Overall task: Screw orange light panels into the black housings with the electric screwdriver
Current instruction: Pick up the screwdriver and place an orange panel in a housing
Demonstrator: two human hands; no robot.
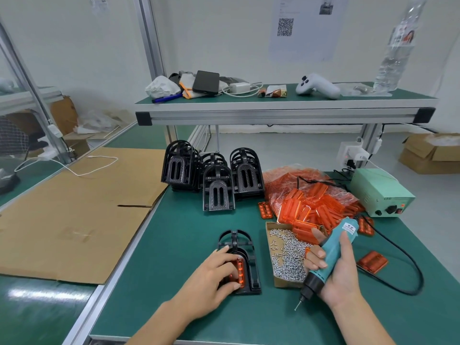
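A black housing (245, 247) lies flat on the green mat in front of me, with an orange light panel (239, 270) seated in its middle. My left hand (216, 272) presses down on the panel and housing, fingers spread over them. My right hand (333, 272) grips the teal electric screwdriver (331, 255), tilted with its bit (298, 303) pointing down-left, just above the mat and to the right of the housing. A cardboard tray of silver screws (286, 255) sits between the housing and the screwdriver.
Stacked black housings (219, 178) stand behind. A bag of orange panels (311, 197) lies at the right, with loose panels (372, 261) nearby. The green power supply (380, 192) and its black cable (408, 260) are at the right. Flattened cardboard (74, 215) covers the left.
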